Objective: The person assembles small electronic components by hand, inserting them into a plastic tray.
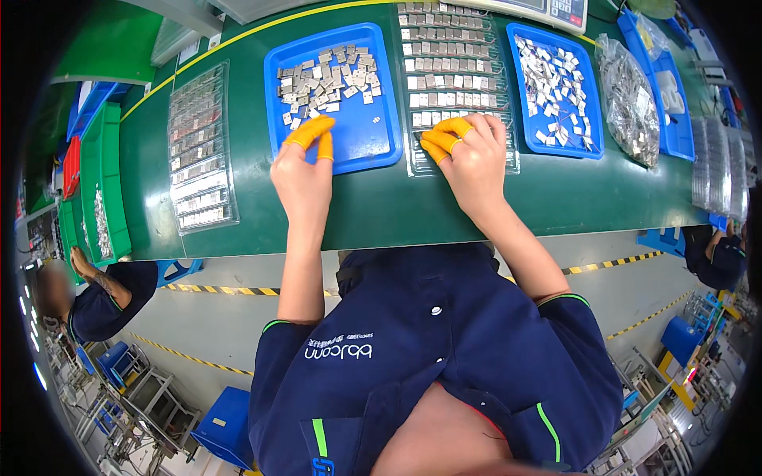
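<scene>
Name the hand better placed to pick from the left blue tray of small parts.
Likely the left hand: its yellow-covered fingertips are over the blue rectangular plastic tray, near the small silver-white parts. The right hand is farther away, at a clear plastic tray.

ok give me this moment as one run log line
left hand: over near edge of left blue tray; right hand: at near rows of clear tray; grips: unclear; right blue tray: white parts
</scene>
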Tool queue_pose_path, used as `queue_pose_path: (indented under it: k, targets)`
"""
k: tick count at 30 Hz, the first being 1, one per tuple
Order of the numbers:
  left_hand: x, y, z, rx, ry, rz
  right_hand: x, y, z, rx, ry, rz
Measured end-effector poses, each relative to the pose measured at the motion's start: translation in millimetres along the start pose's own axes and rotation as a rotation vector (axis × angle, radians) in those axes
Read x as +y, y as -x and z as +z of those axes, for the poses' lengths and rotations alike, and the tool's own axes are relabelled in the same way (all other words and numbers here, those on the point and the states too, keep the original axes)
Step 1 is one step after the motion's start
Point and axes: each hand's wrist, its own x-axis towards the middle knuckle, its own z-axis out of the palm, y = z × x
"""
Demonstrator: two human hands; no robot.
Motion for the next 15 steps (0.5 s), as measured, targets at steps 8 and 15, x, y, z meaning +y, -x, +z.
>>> queue_pose_path:
  k: [8,15]
  targets:
    - [-2,-43,3,0.030,-0.538,0.243,25,2,-27,-0.009,-0.013,0.190]
    - [-1,-55,16,-0.051,-0.684,0.367,96,16,-53,0.051,0.523,0.408]
